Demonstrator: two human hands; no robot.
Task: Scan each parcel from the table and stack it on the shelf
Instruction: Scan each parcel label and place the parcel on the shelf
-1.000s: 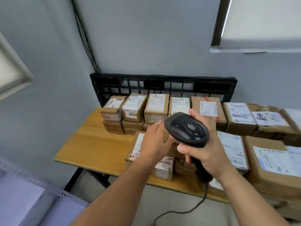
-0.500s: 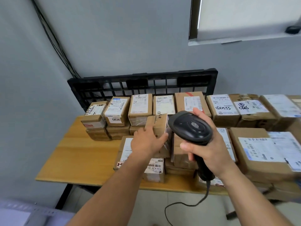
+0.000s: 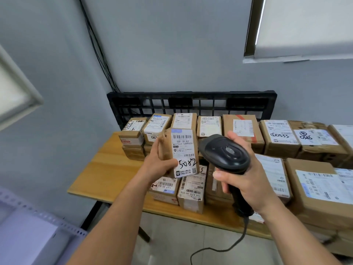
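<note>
My left hand [image 3: 159,163] grips a small brown parcel [image 3: 181,152] and holds it upright above the table, its white label marked 5082 facing me. My right hand [image 3: 242,180] grips the handle of a black barcode scanner [image 3: 226,153], whose head sits just right of the parcel. Many more cardboard parcels [image 3: 191,192] cover the wooden table [image 3: 107,175], in rows at the back and larger ones [image 3: 324,190] on the right. A corner of the pale metal shelf [image 3: 38,224] shows at the bottom left.
A black plastic pallet [image 3: 191,102] leans on the grey wall behind the parcels. The scanner's cable [image 3: 229,247] hangs down past the table's front edge. Black cables [image 3: 99,48] run up the wall. A window blind [image 3: 305,25] hangs at the upper right.
My left hand has lifted the parcel off the pile and turned its label up toward me. The scanner stays in my right hand beside it.
</note>
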